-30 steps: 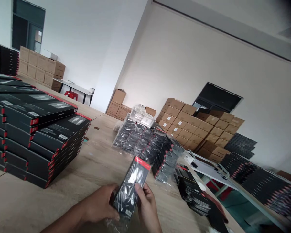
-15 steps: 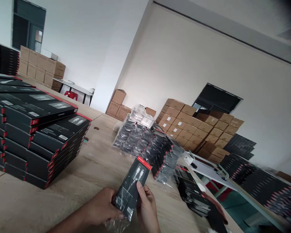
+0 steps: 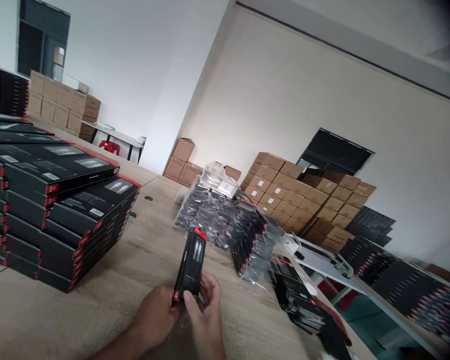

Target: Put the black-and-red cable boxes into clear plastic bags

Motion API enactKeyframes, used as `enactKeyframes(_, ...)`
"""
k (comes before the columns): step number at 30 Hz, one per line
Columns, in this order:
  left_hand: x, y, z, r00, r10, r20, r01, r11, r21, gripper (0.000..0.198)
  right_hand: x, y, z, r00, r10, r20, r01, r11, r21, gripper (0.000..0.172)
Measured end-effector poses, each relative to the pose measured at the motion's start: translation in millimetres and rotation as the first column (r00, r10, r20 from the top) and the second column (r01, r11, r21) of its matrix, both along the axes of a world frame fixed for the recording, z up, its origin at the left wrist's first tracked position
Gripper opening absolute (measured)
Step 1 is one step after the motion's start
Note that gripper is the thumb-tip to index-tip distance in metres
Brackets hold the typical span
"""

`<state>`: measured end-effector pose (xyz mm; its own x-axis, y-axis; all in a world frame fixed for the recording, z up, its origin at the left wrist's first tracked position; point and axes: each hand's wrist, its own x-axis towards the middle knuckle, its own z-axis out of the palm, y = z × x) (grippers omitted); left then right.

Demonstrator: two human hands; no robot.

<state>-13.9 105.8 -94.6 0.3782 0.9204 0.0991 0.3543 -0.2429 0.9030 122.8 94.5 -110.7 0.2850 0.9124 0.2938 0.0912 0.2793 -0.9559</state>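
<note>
A slim black and red cable box (image 3: pixel 190 265) is held upright and turned partly edge-on above the wooden table (image 3: pixel 142 272). My left hand (image 3: pixel 155 312) grips its lower left corner, fingertips hidden behind the box. My right hand (image 3: pixel 206 310) is closed on its lower right side, thumb on the front face. A stack of similar black boxes (image 3: pixel 90 210) stands to the left. Beyond my hands lies a pile of boxes in clear plastic wrap (image 3: pixel 225 215), with a clear plastic tray (image 3: pixel 219 182) on top.
Flat black cartons (image 3: pixel 300 300) lie at the table's right edge. A side table (image 3: pixel 322 257) and more stacked black boxes (image 3: pixel 405 285) stand farther right. Brown cartons (image 3: pixel 292 190) are piled against the back wall, others (image 3: pixel 63 102) at the far left.
The box has moved left and been turned, from its broad front facing me to a narrower, edge-on view. Both hands moved with it; the loose plastic below it no longer shows clearly.
</note>
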Motion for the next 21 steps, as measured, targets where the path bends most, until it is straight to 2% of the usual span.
enactKeyframes(4,5,-6,-1.2,0.990,0.047,-0.130,-0.050,0.999,-0.020,0.028,-4,-4,-2.0,0.981,-0.011,0.193,0.023,0.998,-0.062,0.061)
enactKeyframes(8,9,-8,-4.6,0.977,0.067,-0.204,-0.069,0.998,-0.001,0.030,1,-3,-6.2,0.974,-0.078,0.215,0.089,0.995,-0.045,0.063)
enactKeyframes(11,9,-7,-4.8,0.971,0.095,-0.218,-0.094,0.995,0.016,0.030,-1,-3,-8.1,0.975,-0.055,0.217,0.062,0.998,-0.028,0.064)
enactKeyframes(14,6,-4,-4.0,0.985,0.099,-0.141,-0.095,0.995,0.035,0.028,4,-2,-5.2,0.969,-0.035,0.243,0.036,0.999,-0.002,0.061)
enactKeyframes(17,3,0,-5.3,0.995,0.082,-0.053,-0.079,0.996,0.050,0.020,36,7,0.4,0.913,-0.129,0.387,0.135,0.991,0.010,0.045)
enactKeyframes(19,2,4,-8.0,0.994,0.088,-0.069,-0.087,0.996,0.027,0.018,74,17,2.7,0.811,-0.245,0.532,0.286,0.958,0.006,0.041)
enactKeyframes(21,3,7,-11.4,0.989,0.105,-0.102,-0.105,0.994,0.003,0.017,115,28,3.2,0.700,-0.335,0.631,0.446,0.895,-0.019,0.040)
